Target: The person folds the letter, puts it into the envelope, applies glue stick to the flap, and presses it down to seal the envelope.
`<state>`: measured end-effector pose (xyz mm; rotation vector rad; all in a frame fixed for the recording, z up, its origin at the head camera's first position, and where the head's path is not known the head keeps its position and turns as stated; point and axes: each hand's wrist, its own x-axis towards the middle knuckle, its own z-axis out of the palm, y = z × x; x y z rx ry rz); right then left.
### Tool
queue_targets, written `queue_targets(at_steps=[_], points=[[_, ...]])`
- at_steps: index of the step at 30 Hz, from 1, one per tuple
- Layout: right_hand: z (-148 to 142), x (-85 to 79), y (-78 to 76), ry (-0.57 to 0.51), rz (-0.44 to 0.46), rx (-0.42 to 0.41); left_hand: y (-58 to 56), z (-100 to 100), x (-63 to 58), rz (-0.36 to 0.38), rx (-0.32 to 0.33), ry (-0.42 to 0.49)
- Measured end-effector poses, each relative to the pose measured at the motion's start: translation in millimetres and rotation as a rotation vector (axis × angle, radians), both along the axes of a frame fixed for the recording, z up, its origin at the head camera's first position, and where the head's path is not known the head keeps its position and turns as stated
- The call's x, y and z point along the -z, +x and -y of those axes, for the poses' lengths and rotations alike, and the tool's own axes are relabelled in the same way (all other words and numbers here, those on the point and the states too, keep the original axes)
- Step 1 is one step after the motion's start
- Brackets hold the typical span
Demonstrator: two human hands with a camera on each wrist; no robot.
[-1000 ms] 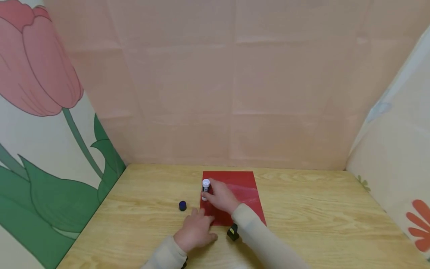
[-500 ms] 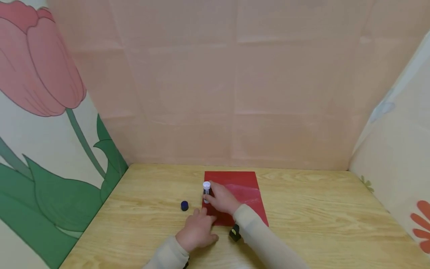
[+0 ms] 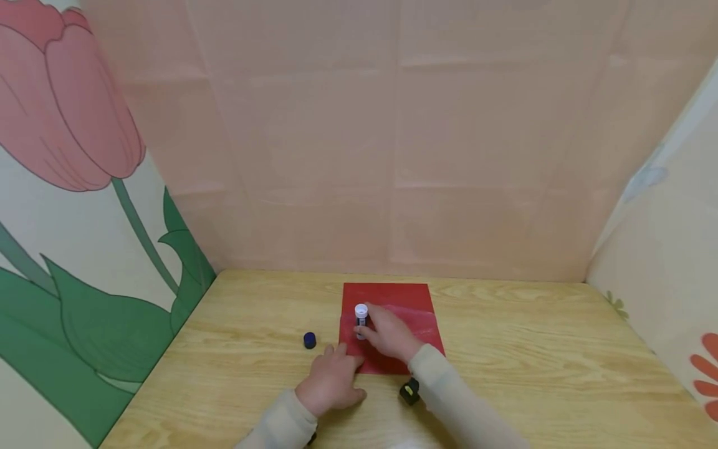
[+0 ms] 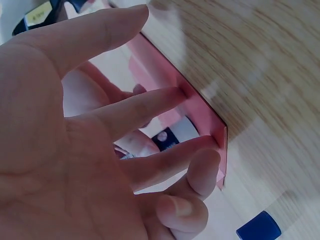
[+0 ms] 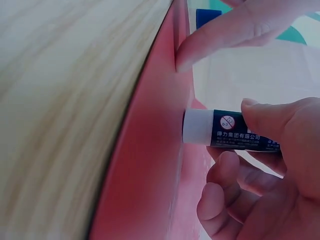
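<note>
My right hand grips a glue stick with a dark label and white ends. It stands upright, its lower end against a sheet of red paper. In the right wrist view, the thumb and fingers wrap the dark barrel, and its white end meets the red surface. My left hand lies at the sheet's near left corner, fingers spread, with fingertips touching the paper. A dark blue cap stands on the table, left of the paper and beyond the left hand.
The wood-grain table extends on both sides of the paper. A pinkish sheet covers the back wall, and a panel with a painted tulip stands at the left. A small black device sits at my right wrist.
My right hand has slid the glue stick rightward over the red paper, away from its left edge. The left hand keeps its place on the corner. The view has shifted slightly.
</note>
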<state>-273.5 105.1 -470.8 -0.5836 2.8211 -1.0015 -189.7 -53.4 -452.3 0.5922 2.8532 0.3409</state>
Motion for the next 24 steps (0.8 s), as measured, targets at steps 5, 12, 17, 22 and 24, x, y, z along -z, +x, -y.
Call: queue_targets(at_steps=[5, 12, 17, 22, 24], points=[[-11.5, -2.9, 3.7, 0.008, -0.032, 0.005, -0.3, 0.0, -1.3, 0.006, -0.006, 0.004], [-28.3, -3.0, 6.9, 0.006, -0.057, 0.041, -0.3, 0.1, -1.6, -0.005, -0.013, -0.002], [-37.6, 0.5, 7.7, 0.004, -0.06, 0.074, -1.1, -0.8, 0.6, -0.002, -0.015, -0.012], [-44.7, -0.5, 9.5, -0.006, -0.048, 0.088, -1.7, -1.1, 1.8, 0.012, -0.021, -0.01], [-47.6, -1.1, 9.8, -0.001, -0.053, 0.1, -1.6, -1.0, 1.5, 0.015, -0.025, -0.003]])
